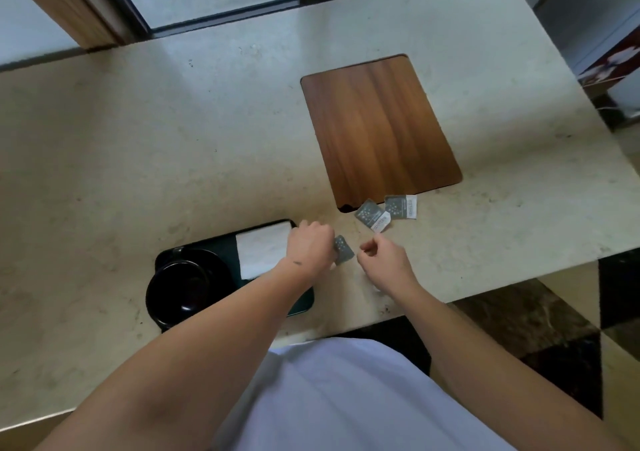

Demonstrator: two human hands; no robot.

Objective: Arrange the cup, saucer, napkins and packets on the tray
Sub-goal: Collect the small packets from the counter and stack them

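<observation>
Three packets are visible, all grey with a pattern of pale dots. Two carry a white end strip with printed writing; the print is too small and blurred to read. No brand can be made out on any item.

The left hand point(310, 248) reaches forward across the right end of the tray point(194, 246), palm down, fingers curled. It pinches one packet point(344, 250) at the packet's left edge; the packet sticks out to the right of the hand, tilted, over the countertop point(138, 138) just beside the tray's right edge. Whether it touches the surface cannot be told.

The right hand point(386, 265) sits just to the right of that packet, apart from it. Its fingers are loosely curled, thumb and forefinger close together at a narrow gap, and it holds nothing visible.

Item count and location:
- One dark tray, near the front edge of the countertop, partly covered by the left forearm.
- One black cup point(178, 289) on one black saucer point(216, 267), at the left end of the tray.
- One white stack of napkins point(261, 249), lying flat on the tray to the right of the cup; the number of sheets cannot be told.
- Two loose packets on the countertop, off the tray: one tilted packet point(372, 215) and one squarer packet point(401, 207), their edges touching or overlapping, just beyond the near corner of the wooden board point(377, 128).
- One wooden board, bare, lying flat further back to the right.
</observation>
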